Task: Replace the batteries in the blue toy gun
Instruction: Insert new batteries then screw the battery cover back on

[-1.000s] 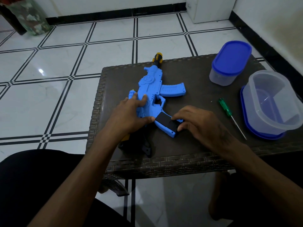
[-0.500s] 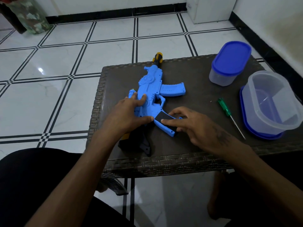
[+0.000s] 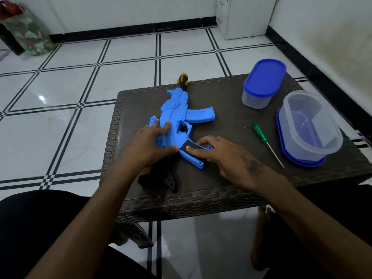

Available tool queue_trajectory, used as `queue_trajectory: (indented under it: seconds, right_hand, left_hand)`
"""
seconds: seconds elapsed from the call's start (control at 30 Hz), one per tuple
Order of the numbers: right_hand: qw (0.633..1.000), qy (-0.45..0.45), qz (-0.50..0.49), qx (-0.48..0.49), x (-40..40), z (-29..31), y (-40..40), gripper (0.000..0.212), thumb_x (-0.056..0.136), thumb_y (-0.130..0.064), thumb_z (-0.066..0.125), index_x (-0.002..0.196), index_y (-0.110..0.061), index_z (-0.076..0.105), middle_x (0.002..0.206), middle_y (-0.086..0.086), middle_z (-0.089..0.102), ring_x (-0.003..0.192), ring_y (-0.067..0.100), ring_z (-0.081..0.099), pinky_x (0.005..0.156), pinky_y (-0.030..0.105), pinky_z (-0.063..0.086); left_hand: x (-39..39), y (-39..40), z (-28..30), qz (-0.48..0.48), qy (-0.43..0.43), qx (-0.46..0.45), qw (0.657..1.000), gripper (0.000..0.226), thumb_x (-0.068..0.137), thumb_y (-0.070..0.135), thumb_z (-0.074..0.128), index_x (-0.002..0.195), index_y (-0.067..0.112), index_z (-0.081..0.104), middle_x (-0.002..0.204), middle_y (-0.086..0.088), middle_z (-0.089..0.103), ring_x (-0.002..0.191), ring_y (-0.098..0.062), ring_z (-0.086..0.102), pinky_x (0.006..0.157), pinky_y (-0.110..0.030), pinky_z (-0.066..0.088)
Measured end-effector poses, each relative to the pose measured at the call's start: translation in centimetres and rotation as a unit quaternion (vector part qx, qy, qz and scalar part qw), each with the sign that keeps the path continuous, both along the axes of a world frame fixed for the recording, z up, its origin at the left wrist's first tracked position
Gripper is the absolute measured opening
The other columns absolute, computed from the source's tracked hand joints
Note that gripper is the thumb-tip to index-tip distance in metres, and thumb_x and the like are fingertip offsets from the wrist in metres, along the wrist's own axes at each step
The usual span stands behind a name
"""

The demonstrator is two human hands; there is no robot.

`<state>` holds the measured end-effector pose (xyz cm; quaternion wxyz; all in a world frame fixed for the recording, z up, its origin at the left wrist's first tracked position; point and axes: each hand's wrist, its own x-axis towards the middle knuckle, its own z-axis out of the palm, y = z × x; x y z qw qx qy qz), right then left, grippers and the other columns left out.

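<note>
The blue toy gun (image 3: 177, 109) lies flat on the dark woven table (image 3: 221, 178), its yellow and black muzzle pointing away from me and its black stock near the front edge. My left hand (image 3: 150, 144) rests on the gun's body with fingers spread, pinning it down. My right hand (image 3: 223, 156) is on the grip, fingertips pressing on a black panel (image 3: 186, 147) set in the grip's side. No batteries are visible.
A green-handled screwdriver (image 3: 260, 134) lies right of the gun. A small tub with a blue lid (image 3: 261, 83) stands at the back right. A clear empty container (image 3: 310, 125) sits on its blue lid at the right edge. Tiled floor surrounds the table.
My right hand slid slightly left along the grip, its fingers now flatter on the black panel. The left hand and the gun stayed put.
</note>
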<state>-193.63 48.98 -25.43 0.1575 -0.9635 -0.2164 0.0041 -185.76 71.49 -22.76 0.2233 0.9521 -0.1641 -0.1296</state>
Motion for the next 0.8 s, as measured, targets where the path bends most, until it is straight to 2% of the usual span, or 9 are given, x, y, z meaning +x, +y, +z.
queue_trajectory:
  seconds: [0.1,0.17,0.3,0.37,0.43,0.53,0.67,0.8]
  right_hand:
    - [0.999,0.003,-0.001,-0.036,0.0,0.5,0.2,0.090,0.083,0.005,0.053,0.147,-0.052,0.025,0.147,-0.006,0.035,0.132,0.015,0.039,0.094,0.029,0.044]
    - [1.000,0.002,0.000,-0.026,-0.1,0.4,0.0,0.087,0.085,0.005,0.053,0.147,-0.050,0.027,0.147,-0.006,0.037,0.131,0.015,0.042,0.094,0.028,0.044]
    - [0.999,0.004,0.018,0.043,0.1,0.6,-0.4,0.060,0.096,-0.009,0.054,0.143,-0.043,0.041,0.140,-0.003,0.047,0.121,0.014,0.052,0.096,0.031,0.046]
    - [0.998,0.001,0.016,0.053,0.2,0.5,-0.2,0.057,0.096,-0.009,0.055,0.141,-0.042,0.046,0.136,-0.003,0.051,0.111,0.011,0.059,0.092,0.035,0.049]
    - [0.998,-0.021,-0.004,0.060,0.1,0.1,0.0,0.062,0.090,-0.002,0.059,0.137,-0.042,0.051,0.131,-0.004,0.055,0.090,0.003,0.063,0.083,0.034,0.053]
    - [0.995,-0.052,-0.015,0.080,-0.5,-0.7,0.2,0.071,0.078,0.007,0.061,0.132,-0.039,0.057,0.124,-0.004,0.059,0.073,-0.002,0.058,0.073,0.029,0.054]
    - [0.993,-0.058,-0.020,0.101,-0.8,-1.0,0.3,0.070,0.077,0.007,0.059,0.133,-0.036,0.057,0.123,-0.003,0.060,0.082,0.008,0.065,0.078,0.027,0.054]
    - [0.992,-0.028,-0.035,0.114,-0.7,-0.4,0.2,0.057,0.088,-0.003,0.063,0.140,-0.026,0.052,0.135,-0.002,0.059,0.122,0.019,0.056,0.101,0.032,0.046]
  left_hand:
    - [-0.1,-0.1,0.1,0.003,0.001,-0.002,1.000,0.086,0.078,0.046,0.073,0.149,0.030,0.029,0.161,-0.003,0.015,0.146,-0.025,0.021,0.115,-0.045,0.028]
    - [-0.1,-0.1,0.1,0.005,0.005,-0.005,1.000,0.086,0.077,0.046,0.073,0.149,0.030,0.029,0.161,-0.003,0.015,0.146,-0.025,0.020,0.115,-0.045,0.027]
    - [-0.1,-0.1,0.1,0.006,0.004,-0.003,1.000,0.086,0.078,0.046,0.073,0.150,0.030,0.028,0.160,-0.003,0.015,0.146,-0.025,0.020,0.115,-0.046,0.027]
    - [-0.1,-0.2,0.1,0.005,0.002,-0.001,1.000,0.086,0.078,0.045,0.073,0.150,0.030,0.029,0.160,-0.003,0.016,0.146,-0.026,0.021,0.115,-0.045,0.028]
    - [0.0,-0.2,0.2,0.005,0.002,0.001,1.000,0.086,0.077,0.046,0.073,0.150,0.030,0.029,0.160,-0.003,0.016,0.145,-0.026,0.023,0.115,-0.046,0.029]
    - [0.1,-0.2,0.1,0.005,0.002,0.008,1.000,0.086,0.077,0.046,0.074,0.149,0.030,0.029,0.160,-0.003,0.016,0.145,-0.026,0.023,0.114,-0.046,0.029]
    - [0.0,-0.1,0.1,0.007,0.006,-0.001,1.000,0.087,0.076,0.046,0.075,0.149,0.029,0.030,0.160,-0.004,0.016,0.146,-0.026,0.022,0.114,-0.047,0.028]
    - [0.0,0.0,0.1,0.003,0.008,-0.005,1.000,0.087,0.077,0.048,0.073,0.150,0.030,0.029,0.161,-0.003,0.014,0.146,-0.026,0.021,0.115,-0.046,0.028]
